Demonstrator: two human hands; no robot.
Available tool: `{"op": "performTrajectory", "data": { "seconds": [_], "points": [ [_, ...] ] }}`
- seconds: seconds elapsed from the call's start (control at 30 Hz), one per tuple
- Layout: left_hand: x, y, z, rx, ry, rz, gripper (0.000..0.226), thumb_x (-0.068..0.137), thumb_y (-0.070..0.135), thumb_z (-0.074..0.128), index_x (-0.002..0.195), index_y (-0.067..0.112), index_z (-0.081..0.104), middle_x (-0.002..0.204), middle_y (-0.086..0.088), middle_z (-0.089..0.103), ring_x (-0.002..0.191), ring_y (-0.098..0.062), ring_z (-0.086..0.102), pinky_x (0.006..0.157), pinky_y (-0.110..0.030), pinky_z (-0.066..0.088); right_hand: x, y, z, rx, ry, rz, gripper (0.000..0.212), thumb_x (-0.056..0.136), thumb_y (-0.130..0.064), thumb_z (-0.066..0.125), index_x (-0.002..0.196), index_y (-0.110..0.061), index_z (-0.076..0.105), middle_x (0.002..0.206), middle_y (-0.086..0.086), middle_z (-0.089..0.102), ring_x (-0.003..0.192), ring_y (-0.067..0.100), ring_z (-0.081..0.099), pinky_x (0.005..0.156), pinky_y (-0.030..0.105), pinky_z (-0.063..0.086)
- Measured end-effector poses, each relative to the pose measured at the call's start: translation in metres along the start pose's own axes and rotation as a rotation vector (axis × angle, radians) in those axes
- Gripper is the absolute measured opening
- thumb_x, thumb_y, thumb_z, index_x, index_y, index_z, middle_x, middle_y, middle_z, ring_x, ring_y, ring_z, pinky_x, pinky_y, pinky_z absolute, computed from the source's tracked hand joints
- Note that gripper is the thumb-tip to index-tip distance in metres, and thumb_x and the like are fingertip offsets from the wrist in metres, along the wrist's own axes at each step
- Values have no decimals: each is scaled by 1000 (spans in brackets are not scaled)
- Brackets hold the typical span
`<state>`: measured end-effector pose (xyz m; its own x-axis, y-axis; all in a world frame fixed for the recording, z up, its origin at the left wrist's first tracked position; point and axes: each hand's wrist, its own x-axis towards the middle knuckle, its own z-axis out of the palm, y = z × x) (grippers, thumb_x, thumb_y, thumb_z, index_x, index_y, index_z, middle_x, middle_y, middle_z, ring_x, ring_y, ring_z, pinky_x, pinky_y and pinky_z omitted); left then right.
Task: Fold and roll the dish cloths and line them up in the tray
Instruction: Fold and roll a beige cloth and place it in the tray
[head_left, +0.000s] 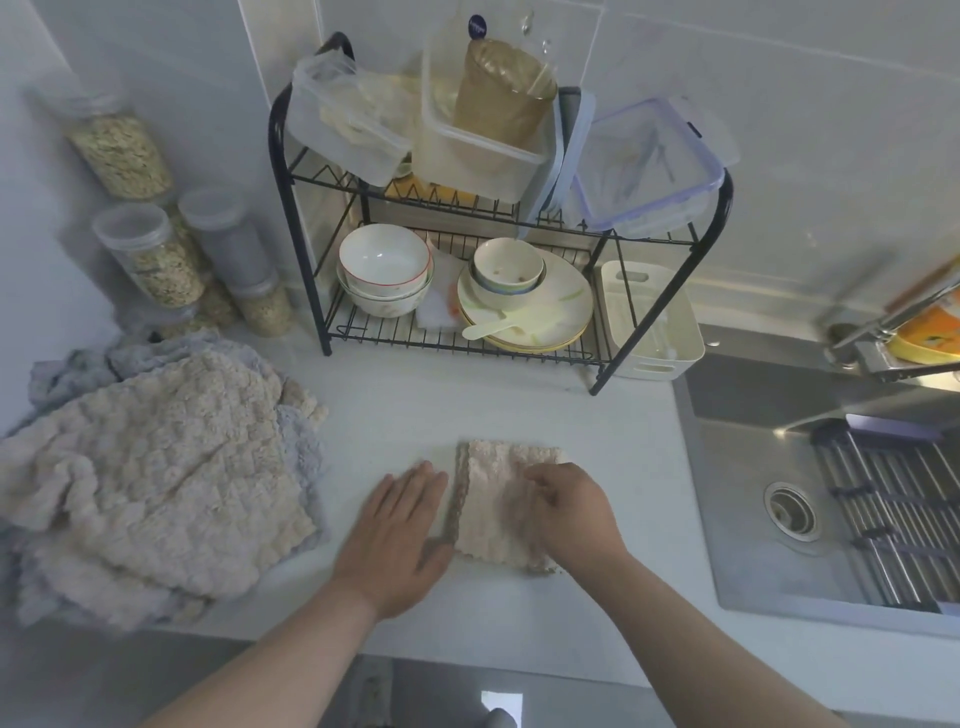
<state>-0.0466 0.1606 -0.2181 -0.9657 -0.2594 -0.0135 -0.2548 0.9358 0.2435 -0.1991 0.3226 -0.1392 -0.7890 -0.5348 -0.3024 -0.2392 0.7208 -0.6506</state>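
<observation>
A folded beige dish cloth (493, 493) lies flat on the white counter near its front edge. My left hand (400, 530) rests flat with straight fingers on the cloth's left edge. My right hand (569, 512) lies on the cloth's right half with its fingers curled into the fabric. A heap of beige and grey dish cloths (150, 483) sits at the left of the counter. A white slotted tray (654, 327) stands beside the dish rack, to the right.
A black two-tier dish rack (311, 249) holds bowls, plates and plastic boxes at the back. Jars of grain (150, 260) stand at the back left. A steel sink (810, 519) with a roll-up rack lies to the right.
</observation>
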Motion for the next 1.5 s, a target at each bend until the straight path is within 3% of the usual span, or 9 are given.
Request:
{"op": "performTrajectory", "data": {
  "seconds": [0.17,0.3,0.43,0.57,0.7,0.77,1.0,1.27,1.5],
  "points": [
    [1,10,4,-20,-11,293,71,84,43,45,148,19,27,155,-9,26,142,-28,25,112,-43,19,-10,29,11,-483,-164,-282,37,92,-28,49,128,-35,58,134,3,41,112,30,41,100,28,35],
    [7,13,5,10,-94,208,58,87,48,44,140,25,42,150,0,40,137,-22,39,113,-37,15,-11,28,15,-237,-31,-85,45,85,-22,54,130,-23,53,139,2,37,123,24,37,103,29,36],
    [7,14,6,18,-129,186,61,84,51,47,140,25,44,149,3,40,135,-20,41,113,-36,13,-13,18,11,-7,-12,368,32,71,-37,61,94,-15,55,99,0,56,93,19,56,75,27,47],
    [6,17,-2,-28,-93,191,68,82,52,50,143,27,36,152,3,34,138,-21,37,114,-34,14,-11,10,2,141,-63,286,15,77,-22,60,73,-19,46,71,-6,53,62,10,50,50,22,38],
    [20,48,-54,-639,100,-211,94,78,37,72,150,26,13,150,17,12,140,1,10,113,-20,13,-17,-19,-44,275,-129,49,16,75,-7,58,85,-17,50,74,-3,56,61,12,50,51,23,42],
    [29,64,-99,-1020,4,-343,99,65,29,81,146,29,24,145,18,34,132,1,35,106,-20,32,-27,-35,-76,264,-255,-72,24,74,-4,61,88,-23,57,75,-5,61,61,11,53,52,24,44],
    [11,104,-185,-1715,-150,-287,37,69,8,66,105,4,68,107,-19,70,99,-34,68,72,-38,58,-55,-55,-142,944,-345,-82,49,70,-22,74,116,-14,60,96,7,63,79,19,63,71,27,51],
    [-15,132,-218,-1637,-37,-406,45,75,20,57,119,16,59,112,-12,70,103,-31,67,89,-51,53,-89,-52,-134,1021,-417,-116,39,79,1,57,114,-16,63,114,18,67,105,37,65,92,57,47],
    [-32,132,-235,-1559,42,-415,32,92,2,48,119,17,56,113,-6,70,103,-24,67,83,-43,54,-101,-61,-135,1069,-496,-156,45,77,-5,62,121,-13,57,117,14,68,109,34,64,97,54,47]
  ]
}}
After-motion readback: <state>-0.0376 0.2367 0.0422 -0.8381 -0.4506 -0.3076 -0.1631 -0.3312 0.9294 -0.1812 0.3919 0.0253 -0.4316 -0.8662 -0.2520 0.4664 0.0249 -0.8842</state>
